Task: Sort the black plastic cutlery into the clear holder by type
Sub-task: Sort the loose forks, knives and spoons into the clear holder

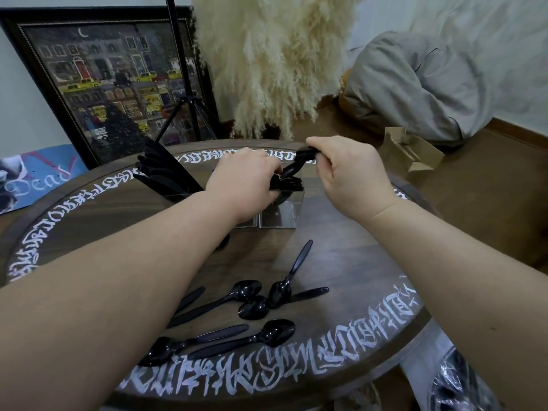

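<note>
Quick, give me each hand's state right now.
Left hand: curled around black cutlery at the clear holder.
Right hand: gripping a black cutlery piece above the holder.

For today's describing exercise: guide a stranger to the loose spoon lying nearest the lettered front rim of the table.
Start at the round wooden table with white lettering around its rim. On its near side lie scattered black spoons. The target spoon is the frontmost with its bowl pointing right, just above the lettering, while its neighbour's bowl points left.

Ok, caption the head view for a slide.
Both hands, left and right, load black cutlery into clear holder; spoons remain on table.
</note>
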Demonstrator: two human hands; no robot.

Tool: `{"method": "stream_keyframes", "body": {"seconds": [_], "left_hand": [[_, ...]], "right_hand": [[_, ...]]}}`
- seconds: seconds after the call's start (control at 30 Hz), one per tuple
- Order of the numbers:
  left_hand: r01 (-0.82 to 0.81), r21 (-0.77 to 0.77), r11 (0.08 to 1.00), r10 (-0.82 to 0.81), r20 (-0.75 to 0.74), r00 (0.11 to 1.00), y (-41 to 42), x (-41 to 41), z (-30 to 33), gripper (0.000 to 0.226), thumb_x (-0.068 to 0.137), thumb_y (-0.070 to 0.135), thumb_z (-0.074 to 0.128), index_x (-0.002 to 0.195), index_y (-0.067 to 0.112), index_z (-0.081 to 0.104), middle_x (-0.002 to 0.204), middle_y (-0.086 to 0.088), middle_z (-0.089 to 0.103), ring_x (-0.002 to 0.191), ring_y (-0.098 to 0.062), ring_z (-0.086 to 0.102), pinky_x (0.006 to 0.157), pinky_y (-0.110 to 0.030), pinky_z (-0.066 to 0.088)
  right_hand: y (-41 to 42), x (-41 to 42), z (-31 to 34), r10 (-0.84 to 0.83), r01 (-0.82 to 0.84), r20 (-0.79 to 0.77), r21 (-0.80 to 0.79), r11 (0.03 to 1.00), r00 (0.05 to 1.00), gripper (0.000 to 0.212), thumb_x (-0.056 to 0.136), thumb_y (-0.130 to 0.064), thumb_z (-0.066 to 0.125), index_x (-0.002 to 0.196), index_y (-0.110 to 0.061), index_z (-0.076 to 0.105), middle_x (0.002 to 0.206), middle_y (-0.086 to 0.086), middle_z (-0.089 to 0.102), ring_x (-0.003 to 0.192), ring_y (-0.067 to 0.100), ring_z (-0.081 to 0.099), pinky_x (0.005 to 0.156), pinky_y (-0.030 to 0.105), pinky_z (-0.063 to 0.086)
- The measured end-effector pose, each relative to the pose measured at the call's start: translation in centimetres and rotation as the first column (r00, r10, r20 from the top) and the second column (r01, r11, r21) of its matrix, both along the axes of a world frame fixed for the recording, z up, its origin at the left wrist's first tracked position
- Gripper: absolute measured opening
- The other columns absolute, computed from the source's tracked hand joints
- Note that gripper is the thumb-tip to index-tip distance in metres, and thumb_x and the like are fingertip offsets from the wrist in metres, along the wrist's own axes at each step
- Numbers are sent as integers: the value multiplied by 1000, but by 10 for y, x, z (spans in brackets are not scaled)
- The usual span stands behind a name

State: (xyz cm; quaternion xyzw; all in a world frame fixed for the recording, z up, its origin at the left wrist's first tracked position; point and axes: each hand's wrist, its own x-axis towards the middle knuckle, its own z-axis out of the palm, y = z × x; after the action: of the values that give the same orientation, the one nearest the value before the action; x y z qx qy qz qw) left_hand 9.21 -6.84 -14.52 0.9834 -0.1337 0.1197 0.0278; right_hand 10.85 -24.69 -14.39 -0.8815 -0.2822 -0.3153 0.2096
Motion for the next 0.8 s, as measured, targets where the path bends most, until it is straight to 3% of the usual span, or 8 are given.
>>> {"method": "stream_keyframes", "body": {"seconds": [0.1, 0.23, 0.4, 0.6, 0.8], "left_hand": [[-16, -6, 1000, 16, 19, 1000, -2, -2, -2, 34, 88, 41, 57, 117, 24, 60, 112, -1, 61, 108, -28, 52, 91, -41, 43], [-12, 2, 1000, 12, 43, 999, -1, -1, -4, 32, 87, 40, 56, 114, 21, 60, 108, -2, 61, 105, -28, 52, 86, -40, 43], [-15, -21, 1000, 16, 41, 999, 0, 0, -6, 35, 87, 40, 57, 115, 20, 59, 112, -1, 61, 110, -27, 48, 89, -40, 41], [-17, -53, 998, 18, 25, 1000, 2, -2, -6, 34, 84, 43, 58, 112, 23, 57, 109, 4, 62, 118, -25, 41, 94, -41, 35], [-52, -70, 996, 52, 7, 999, 1, -1, -5, 34, 85, 44, 58, 111, 22, 59, 103, 0, 64, 115, -26, 46, 93, -40, 36]], "right_hand": [[5, 2, -4, -1, -20, -187, -110, 994, 982, 35, 92, -11, 46, 124, -10, 60, 111, 13, 67, 104, 34, 60, 87, 39, 47], [9, 1, -4, 17, -77, -359, -153, 985, 933, 44, 86, -19, 53, 130, -17, 53, 116, 7, 62, 104, 25, 57, 89, 35, 44], [8, 8, -7, 46, -133, -394, -196, 972, 918, 66, 78, -32, 66, 138, -21, 43, 127, 0, 54, 107, 18, 55, 90, 29, 42], [10, 16, -12, -34, -60, -300, -299, 952, 953, 32, 84, -21, 60, 115, -14, 62, 103, 7, 61, 94, 26, 59, 80, 35, 46], [15, 17, -20, -1, -62, -315, -189, 980, 949, 30, 87, -17, 60, 116, -17, 63, 103, 5, 67, 94, 27, 60, 79, 37, 47]]}}
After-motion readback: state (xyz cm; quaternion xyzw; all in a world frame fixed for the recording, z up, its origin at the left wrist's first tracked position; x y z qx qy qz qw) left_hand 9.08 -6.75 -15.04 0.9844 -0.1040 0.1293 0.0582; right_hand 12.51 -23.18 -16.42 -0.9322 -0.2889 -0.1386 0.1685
